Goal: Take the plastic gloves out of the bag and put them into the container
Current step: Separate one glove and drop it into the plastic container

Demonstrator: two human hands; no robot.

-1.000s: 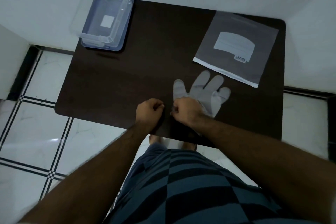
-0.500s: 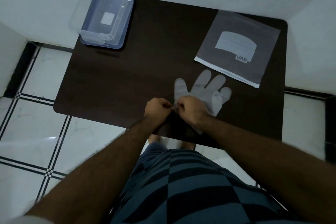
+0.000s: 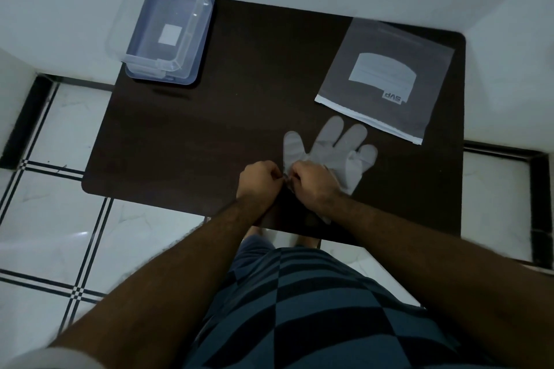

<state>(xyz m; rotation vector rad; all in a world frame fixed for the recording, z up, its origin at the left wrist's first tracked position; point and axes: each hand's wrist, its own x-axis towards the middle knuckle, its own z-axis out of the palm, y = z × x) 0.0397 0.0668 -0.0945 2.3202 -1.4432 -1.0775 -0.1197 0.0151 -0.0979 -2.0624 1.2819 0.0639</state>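
Note:
Thin clear plastic gloves point(image 3: 332, 148) lie flat on the dark table point(image 3: 209, 135), fingers pointing away from me. My right hand point(image 3: 311, 186) rests on the gloves' wrist end and pinches their left edge. My left hand point(image 3: 259, 178) is closed right beside it and pinches the same edge. The clear zip bag point(image 3: 386, 81) with a white label lies flat at the far right, beyond the gloves. The clear container point(image 3: 168, 36) stands open on its bluish lid at the far left corner.
White walls close in behind the table and on both sides. White tiled floor with black lines shows to the left and below the table's near edge. My legs in dark patterned shorts are under the near edge.
My left hand has moved right until it meets my right hand at the gloves' edge. The gloves, bag and container have stayed where they were.

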